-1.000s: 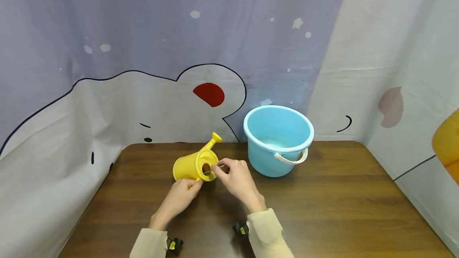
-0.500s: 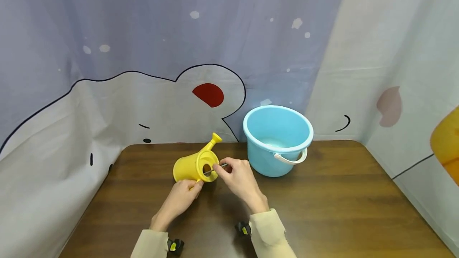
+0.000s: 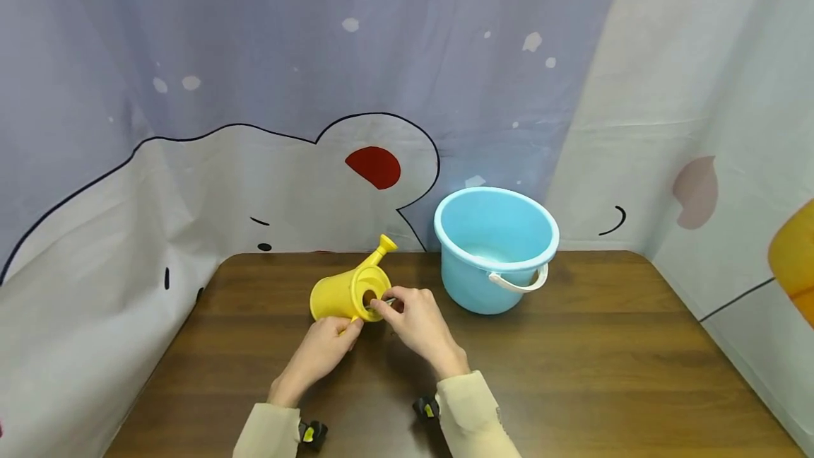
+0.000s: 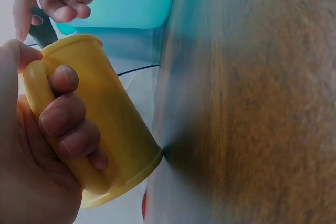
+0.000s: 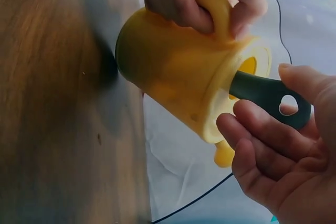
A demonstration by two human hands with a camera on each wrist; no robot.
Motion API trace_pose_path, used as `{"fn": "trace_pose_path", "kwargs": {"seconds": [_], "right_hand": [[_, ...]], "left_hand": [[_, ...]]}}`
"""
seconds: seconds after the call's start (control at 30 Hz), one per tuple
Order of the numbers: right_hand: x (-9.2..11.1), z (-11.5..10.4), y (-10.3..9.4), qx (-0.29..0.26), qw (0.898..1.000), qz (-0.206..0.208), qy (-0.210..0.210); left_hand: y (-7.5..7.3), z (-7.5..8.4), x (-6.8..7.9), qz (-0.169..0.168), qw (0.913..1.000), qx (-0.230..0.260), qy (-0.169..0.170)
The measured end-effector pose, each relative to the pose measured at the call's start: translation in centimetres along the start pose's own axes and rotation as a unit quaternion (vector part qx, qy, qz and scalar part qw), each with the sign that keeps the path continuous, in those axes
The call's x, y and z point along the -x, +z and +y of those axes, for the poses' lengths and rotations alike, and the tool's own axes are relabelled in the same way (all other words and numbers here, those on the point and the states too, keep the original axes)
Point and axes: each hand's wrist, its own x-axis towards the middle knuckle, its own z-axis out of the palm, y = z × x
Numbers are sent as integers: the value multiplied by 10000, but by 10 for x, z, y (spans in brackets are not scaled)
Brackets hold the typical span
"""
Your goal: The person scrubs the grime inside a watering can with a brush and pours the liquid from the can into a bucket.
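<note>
A yellow watering can leans over in the head view, its open top turned toward the right hand and its base edge right at the tabletop. My left hand grips the can's handle, fingers curled through the loop. With thumb and fingers, my right hand pinches a dark green handle with a hole in its end. That handle reaches into the can's round opening; whatever is at its far end is hidden inside. The spout points up and back.
A light blue bucket with a white bail handle stands behind and right of the hands. The brown wooden table runs back to a printed curtain. Dark wrist devices sit at both sleeves.
My right hand has eased slightly back, then moved closer to the can's opening, so less of the dark green handle shows between fingers and can. The left hand and can stay nearly in place.
</note>
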Motion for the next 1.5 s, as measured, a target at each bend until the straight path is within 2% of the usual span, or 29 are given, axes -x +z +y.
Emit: {"fn": "trace_pose_path", "kwargs": {"seconds": [0.27, 0.57, 0.67, 0.83, 1.03, 1.13, 1.33, 1.5], "right_hand": [[-1, -4, -11, 73, 9998, 147, -90], [-2, -4, -17, -101, 9949, 936, -360], [-2, -2, -13, -221, 9938, 1031, -346], [-2, 1, -7, -150, 9964, 823, -142], [-2, 4, -2, -57, 9997, 190, 154], [-2, 3, 0, -81, 9998, 11, 195], [-2, 2, 0, 110, 9999, 35, 83], [-3, -1, -6, 268, 9992, 231, -161]], "left_hand": [[-1, 0, 0, -35, 10000, 14, -50], [-3, 1, 0, -63, 10000, -45, -62], [-3, 2, 1, -91, 9999, -41, -119], [-3, 2, 2, -106, 9998, -59, -132], [0, 2, 0, -42, 9998, -170, -5], [1, 3, 0, -21, 9999, -143, -9], [3, 4, 0, 0, 10000, -77, -14], [3, 4, 0, 98, 9999, -68, -16]]}}
